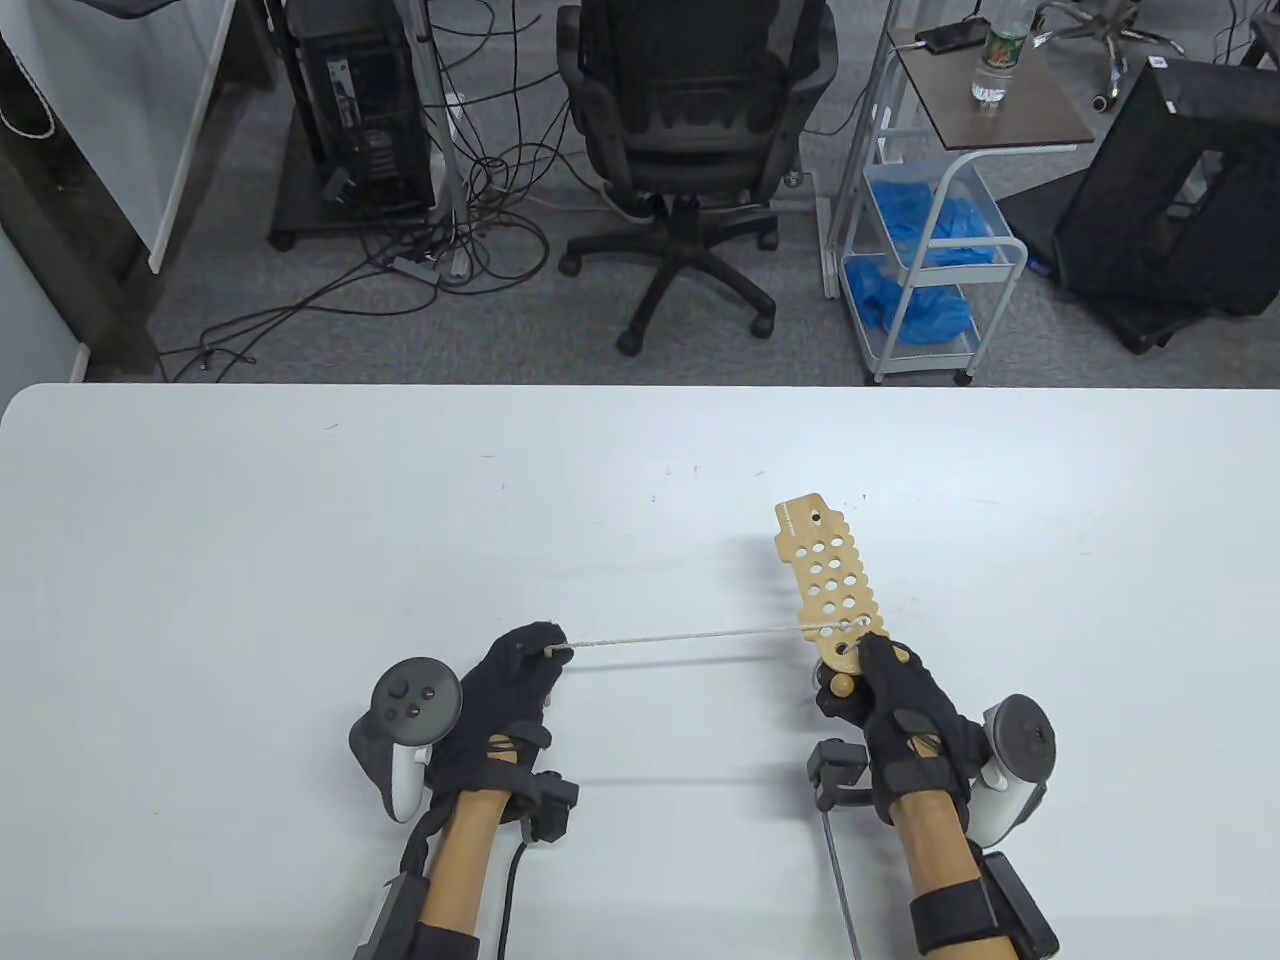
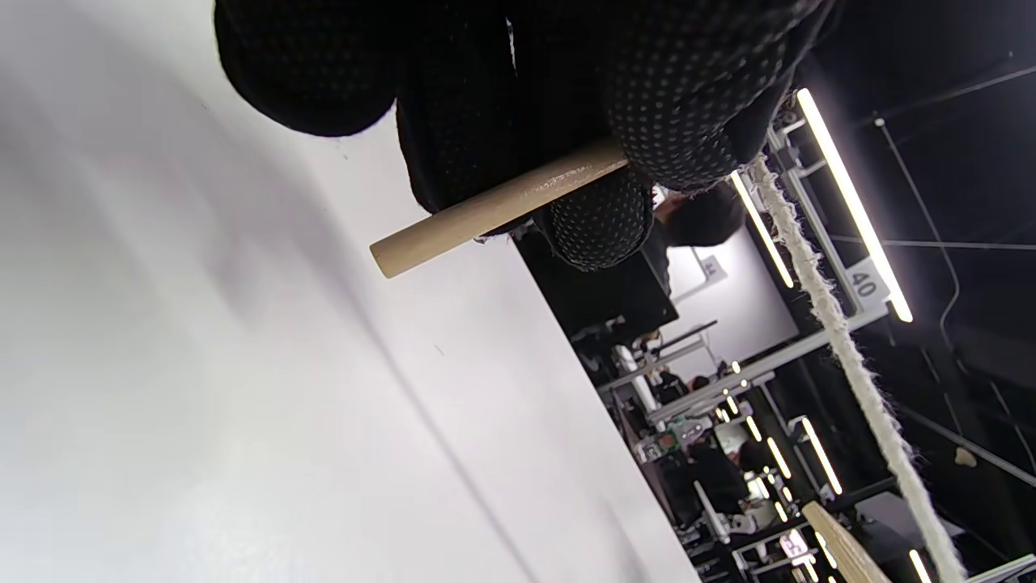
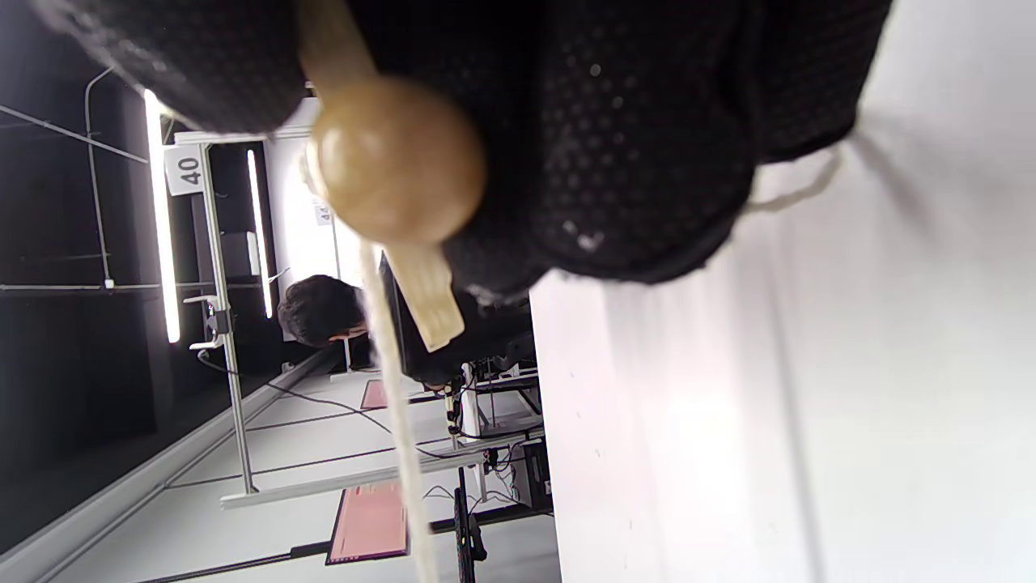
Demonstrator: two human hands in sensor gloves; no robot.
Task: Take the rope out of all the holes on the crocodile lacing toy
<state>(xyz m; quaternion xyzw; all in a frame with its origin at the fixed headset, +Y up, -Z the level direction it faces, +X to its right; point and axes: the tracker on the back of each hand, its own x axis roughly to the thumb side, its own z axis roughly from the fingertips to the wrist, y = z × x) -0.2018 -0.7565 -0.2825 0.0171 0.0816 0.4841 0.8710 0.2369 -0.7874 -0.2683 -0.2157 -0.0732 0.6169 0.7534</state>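
We are gripping the near end of the crocodile lacing toy [image 1: 828, 585] with our right hand [image 1: 905, 710], its long axis pointing away from us above the table [image 1: 300, 520]. Left of the toy, our left hand [image 1: 500, 700] is pinching the wooden needle [image 2: 494, 208], fingers closed, drawing the rope [image 1: 690, 636] taut sideways from a near-end hole.

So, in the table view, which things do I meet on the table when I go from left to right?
left hand → wooden needle tip pinched in its fingers → rope stretched taut → crocodile lacing toy → right hand gripping the toy's near end.
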